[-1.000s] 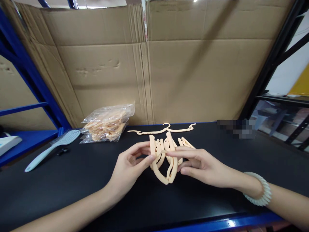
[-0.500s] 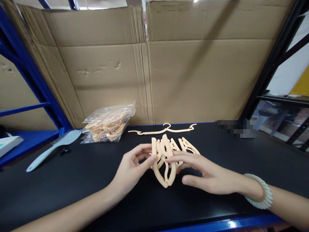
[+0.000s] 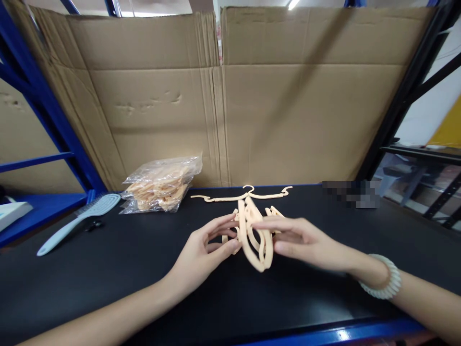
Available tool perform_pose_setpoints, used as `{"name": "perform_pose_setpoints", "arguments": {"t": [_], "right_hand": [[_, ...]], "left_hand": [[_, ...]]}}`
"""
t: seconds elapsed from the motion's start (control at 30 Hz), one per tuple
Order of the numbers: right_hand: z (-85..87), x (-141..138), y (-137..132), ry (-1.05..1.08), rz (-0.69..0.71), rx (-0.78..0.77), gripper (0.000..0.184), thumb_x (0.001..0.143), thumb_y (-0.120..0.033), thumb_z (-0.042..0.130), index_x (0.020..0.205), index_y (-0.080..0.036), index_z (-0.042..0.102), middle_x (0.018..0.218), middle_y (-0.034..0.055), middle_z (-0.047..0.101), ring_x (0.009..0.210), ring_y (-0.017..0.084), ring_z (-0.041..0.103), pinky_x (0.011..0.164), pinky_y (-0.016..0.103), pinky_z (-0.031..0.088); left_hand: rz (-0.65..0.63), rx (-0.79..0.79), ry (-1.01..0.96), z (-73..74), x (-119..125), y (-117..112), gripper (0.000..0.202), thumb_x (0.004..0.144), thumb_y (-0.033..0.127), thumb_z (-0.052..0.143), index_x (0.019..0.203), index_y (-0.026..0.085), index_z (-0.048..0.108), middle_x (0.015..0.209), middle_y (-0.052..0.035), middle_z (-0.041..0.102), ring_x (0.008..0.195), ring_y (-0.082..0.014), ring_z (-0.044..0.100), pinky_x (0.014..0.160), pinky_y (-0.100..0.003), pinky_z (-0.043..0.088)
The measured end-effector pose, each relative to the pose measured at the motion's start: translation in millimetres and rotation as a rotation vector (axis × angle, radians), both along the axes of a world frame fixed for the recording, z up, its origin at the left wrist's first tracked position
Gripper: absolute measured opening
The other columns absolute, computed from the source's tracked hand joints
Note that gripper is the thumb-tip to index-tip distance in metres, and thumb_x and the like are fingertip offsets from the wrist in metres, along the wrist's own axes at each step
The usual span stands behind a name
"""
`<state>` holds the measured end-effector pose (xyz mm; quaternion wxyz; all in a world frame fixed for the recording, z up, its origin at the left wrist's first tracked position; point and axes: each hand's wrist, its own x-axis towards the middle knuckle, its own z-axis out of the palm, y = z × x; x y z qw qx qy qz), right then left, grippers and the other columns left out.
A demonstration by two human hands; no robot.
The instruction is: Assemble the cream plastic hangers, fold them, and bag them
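Observation:
A cream plastic folding hanger [image 3: 248, 235], its arms folded together, is held up at a tilt in front of me. My right hand [image 3: 309, 245] grips its right side, fingers across the top and thumb at the edge. My left hand [image 3: 205, 254] is at its left side, thumb and curled fingers closed on the edge; the exact contact is partly hidden. More folded hangers [image 3: 276, 212] lie just behind, mostly covered by my hands. Farther back, an unfolded cream hanger [image 3: 230, 197] lies flat with its hook pointing away.
A clear plastic bag of cream hangers [image 3: 158, 187] stands at the back left. Left of it lie a light blue hairbrush [image 3: 68, 233] and a small black item [image 3: 94, 226]. Cardboard [image 3: 288, 120] walls the back of the black table [image 3: 201, 307]. A blurred patch covers the back right.
The folded hanger has shifted right and turned, its arms now closer together. My right thumb has closed in against it. My left hand has moved slightly right.

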<state>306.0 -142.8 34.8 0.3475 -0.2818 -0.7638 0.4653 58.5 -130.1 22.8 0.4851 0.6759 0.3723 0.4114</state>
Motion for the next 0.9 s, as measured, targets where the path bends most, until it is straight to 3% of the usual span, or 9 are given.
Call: {"name": "perform_pose_setpoints", "arguments": {"t": [0.07, 0.13, 0.23, 0.33, 0.43, 0.53, 0.7, 0.9], "right_hand": [[5.3, 14.7, 12.8, 0.002, -0.187, 0.015, 0.040, 0.086, -0.041, 0.061, 0.121, -0.022, 0.064, 0.121, 0.0089, 0.064, 0.108, 0.022, 0.060, 0.092, 0.036, 0.047], [10.4, 36.2, 27.6, -0.038, -0.398, 0.033, 0.039, 0.083, -0.046, 0.062, 0.108, -0.018, 0.070, 0.098, 0.0086, 0.071, 0.086, 0.020, 0.064, 0.079, 0.033, 0.050], [13.8, 72.1, 46.9, -0.196, -0.538, -0.015, 0.040, 0.079, -0.052, 0.063, 0.090, -0.014, 0.071, 0.073, 0.0049, 0.067, 0.062, 0.014, 0.058, 0.058, 0.027, 0.046], [12.4, 96.1, 55.7, -0.412, -0.480, -0.127, 0.039, 0.076, -0.054, 0.065, 0.076, -0.014, 0.068, 0.060, 0.0015, 0.061, 0.053, 0.012, 0.054, 0.051, 0.024, 0.043], [11.8, 101.0, 52.8, -0.496, -0.377, -0.217, 0.038, 0.077, -0.053, 0.065, 0.079, -0.015, 0.066, 0.061, 0.0014, 0.062, 0.053, 0.013, 0.058, 0.050, 0.025, 0.048], [14.4, 95.3, 44.0, -0.564, -0.343, -0.204, 0.035, 0.076, -0.050, 0.066, 0.084, -0.016, 0.064, 0.070, 0.0033, 0.064, 0.057, 0.015, 0.063, 0.050, 0.025, 0.052], [17.6, 89.1, 33.2, -0.662, -0.369, -0.117, 0.029, 0.077, -0.045, 0.065, 0.083, -0.017, 0.064, 0.070, 0.0048, 0.065, 0.058, 0.016, 0.064, 0.045, 0.022, 0.053], [21.4, 101.8, 39.6, -0.682, -0.363, -0.129, 0.030, 0.077, -0.046, 0.061, 0.087, -0.018, 0.064, 0.078, 0.0056, 0.066, 0.071, 0.018, 0.062, 0.047, 0.021, 0.053]], "left_hand": [[0.031, 0.033, 0.030, -1.9, -2.6, 1.6, 0.050, 0.079, 0.033, 0.067, 0.127, 0.022, 0.056, 0.121, -0.0097, 0.065, 0.108, -0.0249, 0.061, 0.085, -0.037, 0.057], [0.059, 0.082, 0.081, -3.4, -5.6, 3.3, 0.046, 0.081, 0.033, 0.065, 0.126, 0.023, 0.057, 0.118, -0.0087, 0.066, 0.106, -0.0240, 0.062, 0.086, -0.037, 0.056], [0.072, 0.228, 0.218, -4.9, -8.7, 4.0, 0.039, 0.084, 0.031, 0.062, 0.122, 0.024, 0.060, 0.118, -0.0078, 0.066, 0.108, -0.0239, 0.061, 0.093, -0.038, 0.052], [-0.009, 0.440, 0.409, -5.6, -9.5, 1.4, 0.038, 0.084, 0.026, 0.060, 0.122, 0.025, 0.060, 0.122, -0.0077, 0.063, 0.116, -0.0250, 0.056, 0.104, -0.042, 0.043], [-0.157, 0.561, 0.541, -6.0, -9.2, -2.8, 0.047, 0.085, 0.023, 0.058, 0.131, 0.029, 0.053, 0.133, -0.0080, 0.055, 0.125, -0.0255, 0.049, 0.107, -0.043, 0.040], [-0.216, 0.601, 0.611, -6.4, -9.3, -5.4, 0.051, 0.085, 0.023, 0.058, 0.135, 0.032, 0.049, 0.140, -0.0075, 0.048, 0.129, -0.0265, 0.044, 0.108, -0.046, 0.038], [-0.203, 0.599, 0.619, -6.9, -10.4, -5.2, 0.049, 0.085, 0.023, 0.058, 0.133, 0.032, 0.050, 0.140, -0.0074, 0.048, 0.128, -0.0282, 0.045, 0.107, -0.047, 0.039], [-0.206, 0.621, 0.646, -7.1, -10.3, -3.1, 0.047, 0.088, 0.022, 0.055, 0.134, 0.032, 0.048, 0.139, -0.0063, 0.048, 0.128, -0.0253, 0.046, 0.107, -0.045, 0.040]]}}
